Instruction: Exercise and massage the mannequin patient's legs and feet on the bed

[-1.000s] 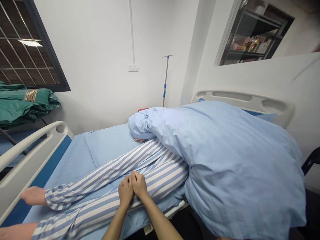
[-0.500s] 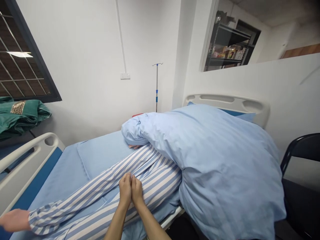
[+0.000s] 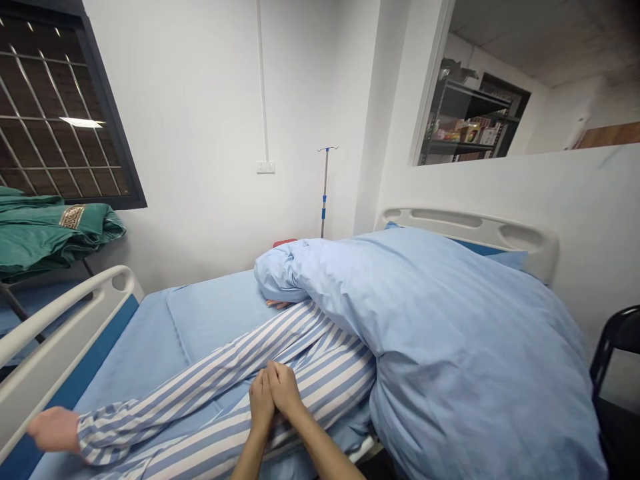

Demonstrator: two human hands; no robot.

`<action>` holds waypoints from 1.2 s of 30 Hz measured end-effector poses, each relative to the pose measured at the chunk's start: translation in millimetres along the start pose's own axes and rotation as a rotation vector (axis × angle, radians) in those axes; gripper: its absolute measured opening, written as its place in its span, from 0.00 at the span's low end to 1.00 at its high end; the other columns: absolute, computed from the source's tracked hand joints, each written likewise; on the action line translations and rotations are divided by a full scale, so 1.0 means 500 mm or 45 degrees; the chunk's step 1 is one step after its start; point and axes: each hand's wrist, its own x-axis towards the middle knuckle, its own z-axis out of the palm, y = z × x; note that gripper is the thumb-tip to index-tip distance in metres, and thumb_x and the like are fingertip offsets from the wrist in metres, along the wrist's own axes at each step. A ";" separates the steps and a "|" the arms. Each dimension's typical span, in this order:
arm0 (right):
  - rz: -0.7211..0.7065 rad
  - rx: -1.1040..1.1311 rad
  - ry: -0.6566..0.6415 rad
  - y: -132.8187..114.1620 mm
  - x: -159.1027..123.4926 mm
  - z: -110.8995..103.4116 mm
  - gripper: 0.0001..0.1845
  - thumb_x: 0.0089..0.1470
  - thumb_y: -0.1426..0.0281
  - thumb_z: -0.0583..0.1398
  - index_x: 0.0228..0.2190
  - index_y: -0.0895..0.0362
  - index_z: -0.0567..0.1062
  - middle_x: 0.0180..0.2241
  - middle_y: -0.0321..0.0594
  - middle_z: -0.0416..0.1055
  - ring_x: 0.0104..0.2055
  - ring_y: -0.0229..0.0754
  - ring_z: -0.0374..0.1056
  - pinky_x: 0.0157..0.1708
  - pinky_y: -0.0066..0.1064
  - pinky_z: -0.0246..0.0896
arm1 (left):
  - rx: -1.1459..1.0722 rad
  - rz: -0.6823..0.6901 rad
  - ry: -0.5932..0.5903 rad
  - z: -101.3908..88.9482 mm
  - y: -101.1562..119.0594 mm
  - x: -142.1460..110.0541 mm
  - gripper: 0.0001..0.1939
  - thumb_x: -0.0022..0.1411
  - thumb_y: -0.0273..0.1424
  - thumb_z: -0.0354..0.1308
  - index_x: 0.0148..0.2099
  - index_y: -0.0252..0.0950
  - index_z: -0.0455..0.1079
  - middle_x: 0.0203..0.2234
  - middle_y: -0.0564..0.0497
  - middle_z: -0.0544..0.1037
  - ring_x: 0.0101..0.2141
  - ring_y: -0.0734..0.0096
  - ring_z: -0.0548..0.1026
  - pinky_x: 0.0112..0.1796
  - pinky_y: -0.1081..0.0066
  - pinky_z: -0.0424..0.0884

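My left hand (image 3: 262, 403) and my right hand (image 3: 283, 388) are pressed together, their fingers curled in. No object shows in either of them. They are over the blue-and-white striped trousers (image 3: 320, 387) of a figure lying on the bed; whether they touch the cloth I cannot tell. A bare foot (image 3: 56, 430) sticks out of one trouser leg at the left. The light blue quilt (image 3: 450, 340) covers the figure's upper part and is bunched toward the headboard. Fingers (image 3: 277, 304) of the lying figure peek out from under its edge.
The bed has a footboard (image 3: 95, 320) on the left and a headboard (image 3: 470, 223) at the back right. An IV pole (image 3: 325, 190) stands behind it. Folded green cloth (image 3: 65, 230) lies far left. A black chair (image 3: 617, 373) is at the right edge.
The view has shifted, so the whole scene sits further right and lower. My right hand has come a little over the left one; both stay together above the trousers.
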 end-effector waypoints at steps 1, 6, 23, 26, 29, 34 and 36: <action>-0.076 -0.068 -0.048 -0.008 0.006 -0.013 0.26 0.60 0.59 0.46 0.16 0.57 0.67 0.17 0.37 0.65 0.20 0.35 0.57 0.23 0.27 0.45 | -0.045 0.007 -0.029 0.000 0.002 -0.002 0.18 0.62 0.38 0.40 0.29 0.37 0.67 0.25 0.47 0.76 0.29 0.68 0.73 0.34 0.69 0.67; -0.198 -0.184 -0.108 -0.004 0.018 -0.039 0.27 0.62 0.62 0.44 0.18 0.57 0.70 0.17 0.36 0.67 0.20 0.35 0.56 0.23 0.27 0.42 | -0.142 0.017 -0.047 0.005 0.008 -0.008 0.21 0.61 0.40 0.40 0.35 0.35 0.71 0.33 0.42 0.78 0.37 0.63 0.74 0.40 0.65 0.66; 0.039 0.065 0.101 0.042 0.009 -0.034 0.28 0.61 0.59 0.42 0.23 0.57 0.74 0.21 0.41 0.71 0.24 0.39 0.63 0.24 0.26 0.49 | -0.661 -0.118 0.003 0.038 0.151 0.028 0.23 0.59 0.45 0.42 0.17 0.40 0.48 0.10 0.59 0.53 0.14 0.78 0.53 0.19 0.73 0.56; 0.082 0.126 0.173 0.044 0.011 -0.032 0.27 0.61 0.60 0.43 0.19 0.57 0.69 0.19 0.40 0.69 0.23 0.38 0.62 0.25 0.26 0.50 | -0.402 -0.213 0.139 0.055 0.091 0.019 0.22 0.58 0.45 0.44 0.17 0.39 0.54 0.10 0.56 0.61 0.17 0.75 0.60 0.22 0.71 0.61; 0.091 0.186 0.185 0.047 0.012 -0.028 0.24 0.60 0.61 0.45 0.18 0.56 0.65 0.18 0.37 0.66 0.22 0.37 0.60 0.24 0.26 0.50 | -0.327 -0.173 0.038 0.067 0.030 0.012 0.20 0.56 0.46 0.47 0.25 0.36 0.68 0.20 0.49 0.75 0.26 0.65 0.71 0.31 0.68 0.66; 0.096 0.208 0.160 0.058 0.015 -0.021 0.23 0.59 0.61 0.45 0.17 0.56 0.63 0.17 0.35 0.63 0.22 0.35 0.57 0.23 0.26 0.48 | -0.292 -0.149 0.014 0.071 0.014 0.014 0.23 0.56 0.48 0.45 0.28 0.34 0.71 0.24 0.45 0.78 0.30 0.60 0.73 0.34 0.66 0.67; 0.097 0.180 0.118 0.055 0.021 -0.025 0.23 0.59 0.61 0.45 0.17 0.57 0.63 0.17 0.35 0.62 0.21 0.35 0.56 0.23 0.26 0.47 | -0.283 -0.141 0.009 0.069 0.021 0.014 0.23 0.57 0.47 0.45 0.29 0.34 0.71 0.24 0.45 0.77 0.29 0.61 0.73 0.33 0.66 0.67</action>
